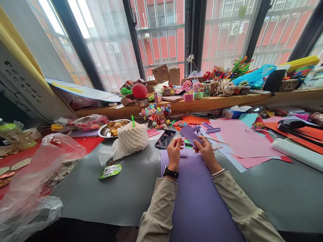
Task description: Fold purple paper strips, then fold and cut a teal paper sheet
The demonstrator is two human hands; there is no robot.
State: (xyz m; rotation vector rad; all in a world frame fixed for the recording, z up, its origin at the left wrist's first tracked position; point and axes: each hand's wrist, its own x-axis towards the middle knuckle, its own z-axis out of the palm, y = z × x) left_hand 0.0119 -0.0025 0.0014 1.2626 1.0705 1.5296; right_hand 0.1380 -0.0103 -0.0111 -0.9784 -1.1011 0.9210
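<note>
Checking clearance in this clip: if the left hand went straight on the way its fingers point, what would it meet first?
Probably the purple paper strip held by the right hand, just ahead of the left hand, though depth is unclear.

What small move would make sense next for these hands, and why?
I'd probably bring the left hand to the free upper end of the purple paper strip to steady it: the right hand pinches only the lower end, and the left hand is close by.
</note>
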